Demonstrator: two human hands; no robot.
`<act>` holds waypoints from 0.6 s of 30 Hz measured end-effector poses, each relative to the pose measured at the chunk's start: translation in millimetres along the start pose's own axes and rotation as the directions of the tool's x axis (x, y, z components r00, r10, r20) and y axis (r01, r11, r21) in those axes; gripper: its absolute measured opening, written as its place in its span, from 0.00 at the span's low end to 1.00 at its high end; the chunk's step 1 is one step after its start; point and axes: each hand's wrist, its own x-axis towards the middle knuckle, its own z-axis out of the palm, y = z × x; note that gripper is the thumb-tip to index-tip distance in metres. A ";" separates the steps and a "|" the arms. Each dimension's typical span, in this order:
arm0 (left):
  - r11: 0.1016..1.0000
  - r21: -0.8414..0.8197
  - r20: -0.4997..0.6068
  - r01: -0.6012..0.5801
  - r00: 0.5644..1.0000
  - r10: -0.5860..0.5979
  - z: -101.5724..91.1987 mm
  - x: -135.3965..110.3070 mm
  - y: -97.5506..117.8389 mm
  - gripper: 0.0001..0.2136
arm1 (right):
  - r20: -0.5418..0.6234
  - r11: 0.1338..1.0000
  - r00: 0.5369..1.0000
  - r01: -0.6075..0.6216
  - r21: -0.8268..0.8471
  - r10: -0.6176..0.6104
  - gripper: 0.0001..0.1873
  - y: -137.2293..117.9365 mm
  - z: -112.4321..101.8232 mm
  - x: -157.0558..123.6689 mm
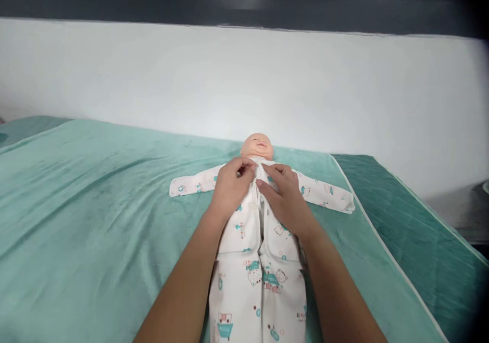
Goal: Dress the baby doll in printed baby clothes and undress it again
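A baby doll (257, 146) lies on its back, dressed in a white printed baby jacket (242, 231) with both sleeves spread out sideways. Matching printed trousers (239, 299) cover its lower part. At the upper chest, just below the doll's chin, my left hand (234, 182) pinches the jacket's left front edge. Facing it, my right hand (284, 192) has thumb and fingers closed on the other front edge. Lower down, the jacket front gapes along the middle. My fingers partly hide the fastening at the collar.
A light green plush blanket (95, 220) with soft wrinkles lies under the doll. Darker green quilted bedding (397, 215) shows at the right. Behind the doll stands a white wall (229, 78), with a dark frame (244, 4) above.
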 end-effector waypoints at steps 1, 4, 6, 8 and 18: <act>1.000 -0.007 0.028 0.014 1.000 -0.013 -2.9 -1.1 1.4 0.08 | -0.029 0.999 1.000 -0.005 0.043 0.006 0.21 -0.5 0.0 -0.7; 0.996 -0.024 0.149 0.091 0.985 -0.087 -14.2 -3.2 7.5 0.10 | -0.206 0.990 0.977 -0.028 0.140 0.056 0.15 -5.2 -1.6 -0.9; 0.990 -0.020 0.223 0.139 0.966 -0.131 -22.0 -4.1 10.9 0.10 | -0.278 0.991 0.956 -0.069 0.113 0.098 0.15 -10.9 -3.5 -1.9; 0.986 -0.005 0.285 0.165 0.946 -0.157 -28.2 -4.7 12.6 0.11 | -0.223 0.994 0.969 -0.108 0.004 0.106 0.16 -17.4 -5.8 -3.7; 0.984 0.056 0.360 0.170 0.916 -0.179 -30.2 -7.6 12.0 0.10 | 0.069 0.963 0.977 -0.182 -0.201 0.200 0.10 -28.7 -23.3 -9.9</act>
